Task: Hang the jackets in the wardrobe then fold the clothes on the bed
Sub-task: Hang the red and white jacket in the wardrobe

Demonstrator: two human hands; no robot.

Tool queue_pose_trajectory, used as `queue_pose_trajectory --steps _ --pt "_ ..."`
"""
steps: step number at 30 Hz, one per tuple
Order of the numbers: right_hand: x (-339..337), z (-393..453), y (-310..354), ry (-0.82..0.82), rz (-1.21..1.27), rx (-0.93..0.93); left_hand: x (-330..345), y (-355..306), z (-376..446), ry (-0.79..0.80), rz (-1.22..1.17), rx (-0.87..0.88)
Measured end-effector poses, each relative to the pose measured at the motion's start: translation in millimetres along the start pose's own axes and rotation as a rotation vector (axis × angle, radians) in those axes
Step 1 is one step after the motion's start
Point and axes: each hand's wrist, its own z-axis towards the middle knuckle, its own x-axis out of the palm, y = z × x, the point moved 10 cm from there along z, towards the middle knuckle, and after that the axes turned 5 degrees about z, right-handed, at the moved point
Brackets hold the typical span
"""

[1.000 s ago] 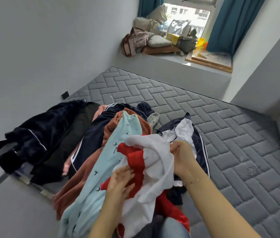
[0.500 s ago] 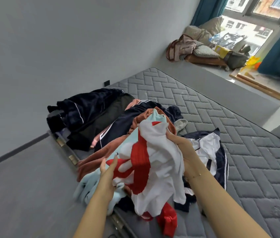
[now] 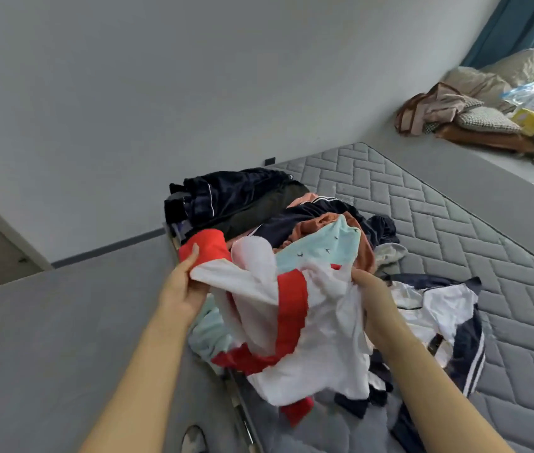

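Clothes pile (image 3: 308,230) crowds mattress (image 3: 455,230) behind held white-red garment (image 3: 308,322).

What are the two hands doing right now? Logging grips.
Left hand: grips the red and white garment.
Right hand: grips the same garment's other side.

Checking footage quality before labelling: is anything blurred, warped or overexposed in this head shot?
Head view: the white and red garment is motion-smeared between left hand and right hand; wide-angle lens tilts and bends the wall and mattress; the window corner at upper right is blown out; light elsewhere is soft, without hard shadows.
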Motion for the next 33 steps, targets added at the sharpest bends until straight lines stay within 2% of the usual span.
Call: queue_pose_trajectory --steps 3,5,7,9,12,15,18,22,25,30,33 --pt "25 -2 -19 -0.012 -0.542 -0.044 11 -54 -46 -0.019 0.079 0.212" --pt "56 -11 -23 0.047 -0.782 -0.198 16 -78 -75 -0.042 0.110 0.301" --pt "92 -29 -10 0.094 -0.816 -0.460 18 -97 -103 -0.033 0.141 0.370" --pt "142 -52 2 0.287 -0.758 -0.623 15 -113 -129 -0.004 0.161 0.422" --pt "227 -90 -3 0.635 -0.744 -0.671 -4 -133 -162 0.012 0.165 0.463" --pt "297 -127 -12 0.771 -0.747 -0.792 -30 -155 -190 0.038 0.204 0.508" --pt "352 -150 -28 0.813 -0.658 -0.785 -79 -190 -225 0.003 0.210 0.616" --pt "418 -181 -57 0.959 -0.592 -0.692 -189 -242 -280 -0.248 0.282 0.747" --pt "467 -208 -75 1.064 -0.521 -0.600 -256 -253 -308 -0.275 0.451 0.668" --pt "541 -255 -96 1.182 -0.363 -0.466 -342 -245 -322 -0.379 1.100 0.496" --pt "575 -280 -109 1.238 -0.380 -0.436 -386 -242 -329 -0.430 1.072 0.512"
